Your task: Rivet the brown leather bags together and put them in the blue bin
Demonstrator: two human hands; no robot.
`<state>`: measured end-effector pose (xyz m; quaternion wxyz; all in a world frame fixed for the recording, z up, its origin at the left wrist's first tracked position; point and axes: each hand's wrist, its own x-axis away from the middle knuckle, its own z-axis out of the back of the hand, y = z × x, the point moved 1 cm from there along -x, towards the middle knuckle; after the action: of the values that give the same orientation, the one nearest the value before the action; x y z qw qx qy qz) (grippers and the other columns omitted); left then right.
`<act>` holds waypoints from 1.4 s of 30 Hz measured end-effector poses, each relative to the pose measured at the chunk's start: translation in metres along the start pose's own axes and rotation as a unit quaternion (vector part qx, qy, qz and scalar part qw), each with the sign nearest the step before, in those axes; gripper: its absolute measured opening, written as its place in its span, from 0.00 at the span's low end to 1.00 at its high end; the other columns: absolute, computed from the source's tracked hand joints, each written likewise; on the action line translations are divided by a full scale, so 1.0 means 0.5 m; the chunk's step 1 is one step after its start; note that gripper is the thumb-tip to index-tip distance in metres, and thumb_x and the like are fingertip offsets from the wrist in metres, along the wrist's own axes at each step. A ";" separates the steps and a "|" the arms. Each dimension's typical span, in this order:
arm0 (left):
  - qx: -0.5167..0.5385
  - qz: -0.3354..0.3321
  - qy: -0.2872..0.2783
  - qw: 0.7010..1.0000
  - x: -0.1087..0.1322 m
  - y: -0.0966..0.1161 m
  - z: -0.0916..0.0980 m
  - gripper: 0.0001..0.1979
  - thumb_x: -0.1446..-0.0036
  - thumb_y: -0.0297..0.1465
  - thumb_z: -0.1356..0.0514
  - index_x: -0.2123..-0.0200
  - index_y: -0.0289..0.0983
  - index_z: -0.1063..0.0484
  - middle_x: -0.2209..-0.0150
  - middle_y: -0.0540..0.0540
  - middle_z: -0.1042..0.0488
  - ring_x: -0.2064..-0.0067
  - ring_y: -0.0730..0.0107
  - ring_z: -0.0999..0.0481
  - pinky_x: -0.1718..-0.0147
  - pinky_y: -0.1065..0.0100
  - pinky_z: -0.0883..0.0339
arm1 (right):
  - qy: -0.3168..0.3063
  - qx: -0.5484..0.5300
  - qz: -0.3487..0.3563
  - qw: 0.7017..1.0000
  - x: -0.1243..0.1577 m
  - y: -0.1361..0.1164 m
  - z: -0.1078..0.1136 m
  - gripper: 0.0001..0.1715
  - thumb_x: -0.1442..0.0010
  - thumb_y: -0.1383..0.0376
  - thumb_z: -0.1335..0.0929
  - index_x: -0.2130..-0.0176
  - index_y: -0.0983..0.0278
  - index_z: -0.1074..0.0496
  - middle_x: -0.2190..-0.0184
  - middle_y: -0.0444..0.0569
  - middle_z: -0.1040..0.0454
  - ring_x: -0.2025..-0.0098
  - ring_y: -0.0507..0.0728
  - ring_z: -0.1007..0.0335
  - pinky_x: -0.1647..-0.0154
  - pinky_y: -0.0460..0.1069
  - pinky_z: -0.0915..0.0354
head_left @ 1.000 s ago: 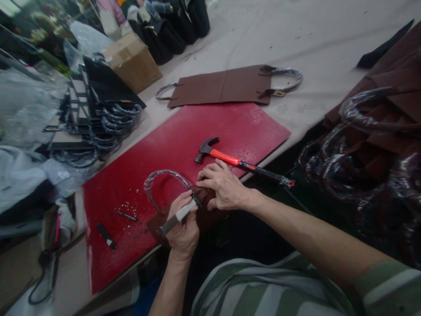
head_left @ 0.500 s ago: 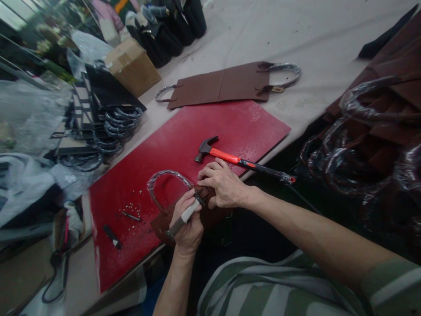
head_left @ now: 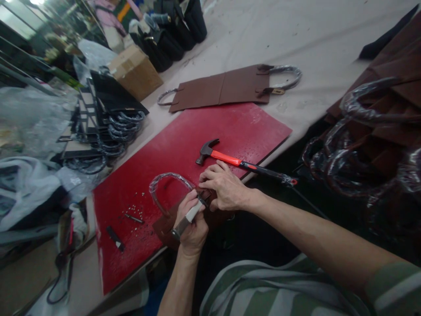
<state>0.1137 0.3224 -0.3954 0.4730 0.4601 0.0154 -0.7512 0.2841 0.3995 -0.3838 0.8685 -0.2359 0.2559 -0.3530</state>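
Observation:
My left hand (head_left: 191, 235) is closed around a punch-like hand tool (head_left: 190, 214) with a pale wrapped middle and a dark, rounded butt end. Its tip points at the base of a bag handle and is partly hidden. A brown bag panel (head_left: 162, 228) lies at the near edge of the red board, and its arched handle (head_left: 166, 175) is wrapped in clear plastic. With bent fingers, my right hand (head_left: 226, 186) grips the panel where a brown tab joins the handle. Just beyond that hand, a claw hammer (head_left: 226, 157) with an orange and black grip lies on the board.
The red board (head_left: 158, 162) carries a black-handled blade (head_left: 115, 239), a thin metal punch (head_left: 134, 218) and scattered small bits. Behind it lies another brown panel (head_left: 220, 90). Black panels (head_left: 112, 101) and a cardboard box (head_left: 134, 72) stand left; brown pieces (head_left: 371, 127) are heaped right.
The view has shifted slightly. Both hands stay at the handle's base, and the tool in my left hand has tilted a little. The hammer rests where it was.

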 end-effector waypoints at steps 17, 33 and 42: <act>-0.001 0.041 -0.012 0.999 0.011 0.007 -0.003 0.10 0.36 0.24 0.41 0.52 0.36 0.32 0.50 0.38 0.25 0.48 0.59 0.22 0.50 0.56 0.23 | -0.012 -0.001 -0.010 1.000 -0.001 0.003 -0.002 0.30 0.55 0.57 0.21 0.53 0.63 0.23 0.49 0.52 0.27 0.45 0.65 0.38 0.35 0.66 0.56; 0.015 0.044 -0.050 0.998 -0.023 -0.006 -0.002 0.09 0.36 0.24 0.43 0.53 0.36 0.31 0.55 0.41 0.25 0.51 0.62 0.22 0.51 0.58 0.25 | -0.013 0.004 -0.010 1.000 0.001 0.002 0.000 0.36 0.57 0.57 0.20 0.49 0.64 0.26 0.48 0.52 0.29 0.44 0.65 0.39 0.35 0.65 0.56; 0.024 0.034 -0.068 0.997 -0.033 -0.014 -0.002 0.08 0.36 0.24 0.44 0.54 0.36 0.31 0.55 0.41 0.25 0.51 0.63 0.23 0.51 0.58 0.26 | 0.005 0.012 0.002 1.000 -0.002 0.001 0.000 0.38 0.59 0.58 0.19 0.50 0.64 0.26 0.49 0.52 0.29 0.46 0.65 0.38 0.36 0.66 0.53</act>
<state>0.1112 0.3383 -0.3874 0.4873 0.4195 -0.0503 -0.7642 0.2835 0.4006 -0.3838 0.8707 -0.2231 0.2566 -0.3553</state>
